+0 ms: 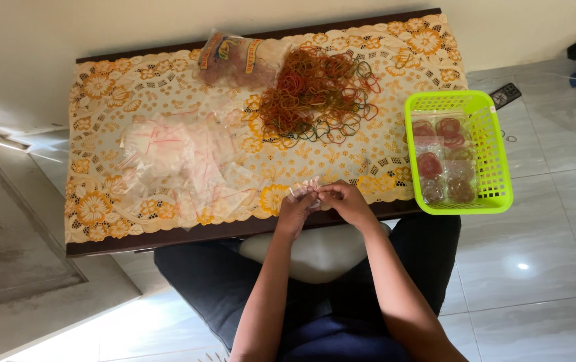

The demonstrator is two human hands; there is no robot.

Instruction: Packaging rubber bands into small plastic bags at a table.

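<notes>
Presently, stock as it lies. Done, by my reckoning: several small clear bags of rubber bands in the green lattice basket [492, 151], set at my right on the surface [167, 236]. Left: a loose heap of rubber bands [318, 94], red, brown and green, thin and springy; a drift of empty zip bags [180, 161], limp, glossy, red-striped. In hand: one clear bag [306, 187] at the near edge, my left hand [296, 209] and right hand [347, 201] both in a pinched grip on it. Cloth: cream lace-pattern, orange flowers.
</notes>
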